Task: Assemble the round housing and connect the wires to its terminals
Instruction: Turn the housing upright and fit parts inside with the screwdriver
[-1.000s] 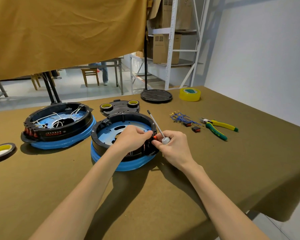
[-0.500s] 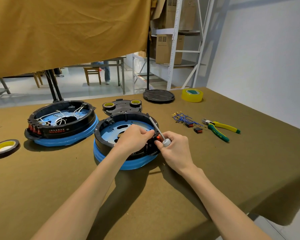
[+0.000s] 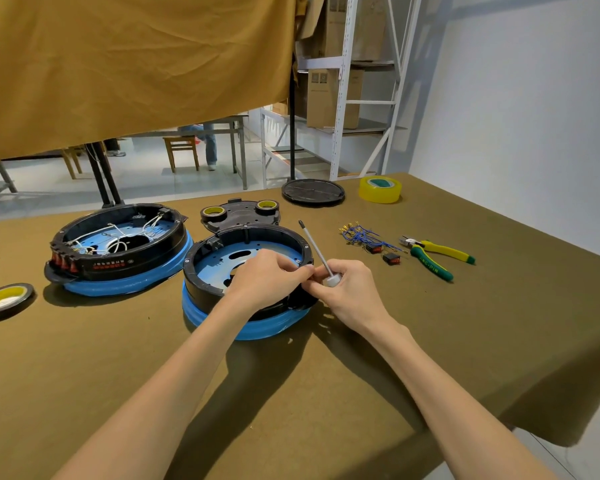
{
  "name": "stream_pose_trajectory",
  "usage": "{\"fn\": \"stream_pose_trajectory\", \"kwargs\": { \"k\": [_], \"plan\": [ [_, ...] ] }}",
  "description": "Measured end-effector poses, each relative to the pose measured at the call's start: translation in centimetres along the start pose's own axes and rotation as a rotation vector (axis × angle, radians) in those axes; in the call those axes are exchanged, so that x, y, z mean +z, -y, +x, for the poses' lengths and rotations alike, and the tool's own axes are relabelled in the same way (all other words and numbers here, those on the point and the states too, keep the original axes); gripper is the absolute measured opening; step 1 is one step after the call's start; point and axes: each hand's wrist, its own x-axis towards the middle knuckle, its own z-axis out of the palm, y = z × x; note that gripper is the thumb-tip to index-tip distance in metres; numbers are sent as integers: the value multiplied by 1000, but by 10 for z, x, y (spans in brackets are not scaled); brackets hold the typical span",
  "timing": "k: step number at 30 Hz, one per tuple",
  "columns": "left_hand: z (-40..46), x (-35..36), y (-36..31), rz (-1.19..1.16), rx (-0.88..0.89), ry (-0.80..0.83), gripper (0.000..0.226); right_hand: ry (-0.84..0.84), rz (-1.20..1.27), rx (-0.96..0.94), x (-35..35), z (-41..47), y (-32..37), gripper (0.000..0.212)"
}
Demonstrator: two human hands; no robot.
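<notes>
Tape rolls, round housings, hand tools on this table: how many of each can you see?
Tape rolls: 4
Round housings: 2
Hand tools: 2, a screwdriver and pliers
Total: 8

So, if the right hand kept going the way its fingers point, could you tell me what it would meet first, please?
The right hand, holding the screwdriver, points left at the near housing. It would probably meet the left hand's fingertips first, at the housing's right rim; they look almost in contact, though depth is unclear.
</notes>
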Motion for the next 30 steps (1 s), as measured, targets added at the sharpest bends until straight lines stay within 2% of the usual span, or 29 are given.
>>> {"fn": "stream_pose_trajectory", "kwargs": {
  "k": [2,4,6,8,10,14,18,23,27,30],
  "plan": [
    [-2,0,2,5,31,-19,33,4,-4,37,-3,0,1,22],
    [-3,0,2,2,37,-33,33,-69,115,76,-10,2,3,26],
    [-3,1,1,-14,21,-30,37,-295,342,146,-16,4,5,11],
    [-3,0,0,-42,-4,-11,39,-537,685,306,-17,11,10,36],
    [-2,-2,0,-70,-14,6,38,-691,970,391,-17,22,20,51],
    [-3,-2,0,-99,-25,10,37,-869,1074,381,1,35,32,51],
    [-3,-3,2,-82,-41,-9,38,-895,1098,455,18,37,35,47],
    [-2,-3,3,-72,-38,-2,37,-921,1102,358,6,48,38,46],
    [-3,-8,5,-78,-47,2,38,-866,1069,366,21,48,42,51],
    [-3,-7,6,-77,-37,17,37,-918,1116,380,12,51,35,46]
  ]
}}
